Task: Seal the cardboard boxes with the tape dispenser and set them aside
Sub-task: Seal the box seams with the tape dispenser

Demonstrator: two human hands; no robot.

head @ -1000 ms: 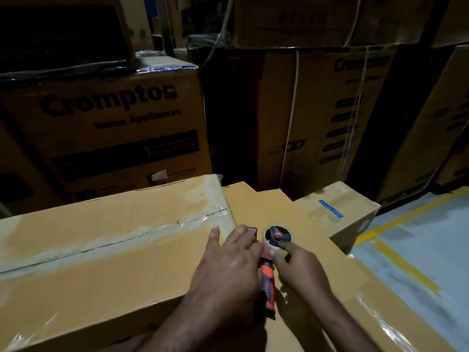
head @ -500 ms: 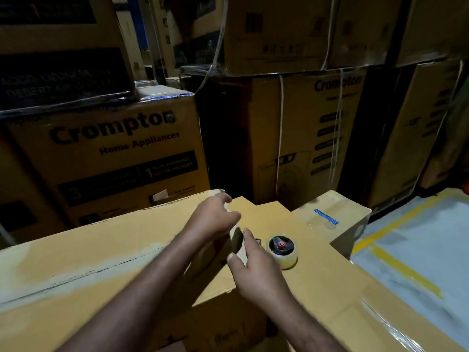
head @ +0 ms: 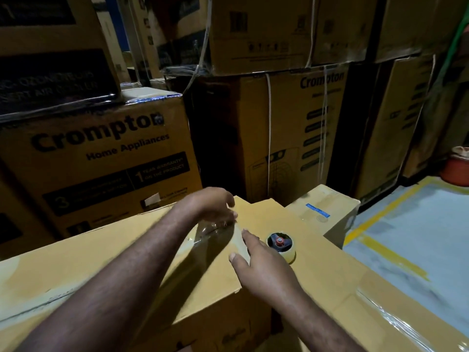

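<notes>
A long cardboard box [head: 83, 260] with a taped top seam lies in front of me. My left hand [head: 215, 207] hovers over its far right corner with fingers loosely curled, touching clear tape there. My right hand [head: 264, 270] lies flat with straight fingers against the box's right end. The tape dispenser [head: 280, 246], with its tape roll and red hub, lies on a lower cardboard box [head: 342, 283] just right of my right hand; its handle is hidden behind that hand.
Stacked Crompton cartons [head: 101, 158] wall the left and back. A small box with a blue label [head: 327, 209] sits behind the dispenser. Grey floor with yellow lines [head: 416, 237] opens to the right, with an orange object [head: 456, 171] at its far edge.
Both hands have let go of the dispenser. My left hand moved up to the box's far right corner, and my right hand shifted left onto the box end.
</notes>
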